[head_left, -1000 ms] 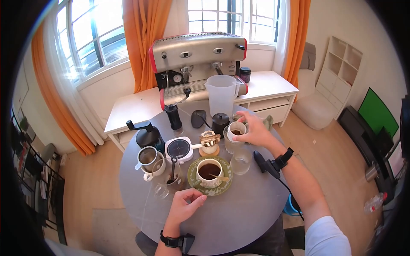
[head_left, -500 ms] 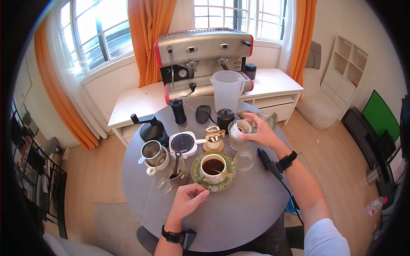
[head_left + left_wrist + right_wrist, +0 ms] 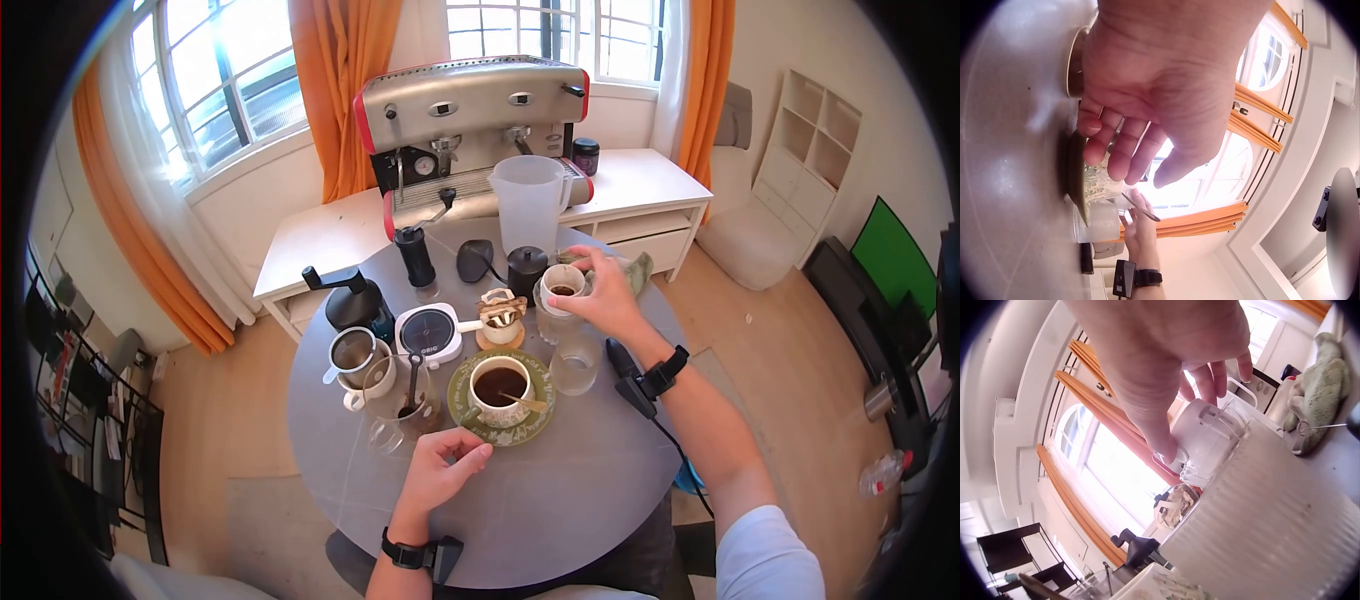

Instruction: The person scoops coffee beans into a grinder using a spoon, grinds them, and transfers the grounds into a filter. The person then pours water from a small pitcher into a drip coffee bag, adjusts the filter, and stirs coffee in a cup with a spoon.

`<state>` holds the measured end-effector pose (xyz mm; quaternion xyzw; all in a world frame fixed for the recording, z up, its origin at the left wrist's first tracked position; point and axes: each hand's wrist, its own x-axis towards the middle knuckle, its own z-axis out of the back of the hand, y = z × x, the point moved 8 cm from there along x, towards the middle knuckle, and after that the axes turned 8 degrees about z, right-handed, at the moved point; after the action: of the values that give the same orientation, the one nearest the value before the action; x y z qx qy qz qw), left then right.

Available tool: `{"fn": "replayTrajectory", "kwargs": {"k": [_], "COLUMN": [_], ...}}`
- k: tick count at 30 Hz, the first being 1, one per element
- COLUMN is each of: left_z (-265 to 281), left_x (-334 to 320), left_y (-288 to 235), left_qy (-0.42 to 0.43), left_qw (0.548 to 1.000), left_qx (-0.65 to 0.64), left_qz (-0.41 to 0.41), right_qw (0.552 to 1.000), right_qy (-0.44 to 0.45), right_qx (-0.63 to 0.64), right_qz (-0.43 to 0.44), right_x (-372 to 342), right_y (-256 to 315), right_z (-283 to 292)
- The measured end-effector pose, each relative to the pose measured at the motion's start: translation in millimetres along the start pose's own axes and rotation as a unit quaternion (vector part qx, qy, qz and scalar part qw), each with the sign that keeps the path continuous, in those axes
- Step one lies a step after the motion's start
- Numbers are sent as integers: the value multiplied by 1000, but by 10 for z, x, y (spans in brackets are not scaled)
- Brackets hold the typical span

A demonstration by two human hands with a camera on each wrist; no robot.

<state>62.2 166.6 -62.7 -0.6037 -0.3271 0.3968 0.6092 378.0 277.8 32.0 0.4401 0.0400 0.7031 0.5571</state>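
White cup [image 3: 560, 286], dark inside, is pinched in the right hand [image 3: 603, 290]; left hand [image 3: 442, 469] hangs relaxed, empty, saucer [image 3: 511, 436] just beyond.

From my station I see the coffee cup [image 3: 492, 411] on its saucer [image 3: 458, 388], glass jug [image 3: 428, 410] to its left, tumbler [image 3: 574, 370] right, espresso machine [image 3: 470, 105] far behind.
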Motion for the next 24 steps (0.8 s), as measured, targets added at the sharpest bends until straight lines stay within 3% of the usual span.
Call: {"fn": "replayTrajectory", "kwargs": {"k": [10,14,24], "left_z": [5,-1,73], "left_x": [10,15,-45], "left_y": [14,55,-167], "left_qy": [0,-4,-12], "left_qw": [1000,1000,996], "left_qx": [2,-2,-69], "left_qz": [-6,10,-63], "right_qw": [1000,999,1000], "right_qy": [1,3,21], "right_qx": [19,-7,21], "right_qz": [-12,31,-6], "right_x": [-11,10,0], "right_y": [48,69,-132], "right_z": [81,89,-20]}}
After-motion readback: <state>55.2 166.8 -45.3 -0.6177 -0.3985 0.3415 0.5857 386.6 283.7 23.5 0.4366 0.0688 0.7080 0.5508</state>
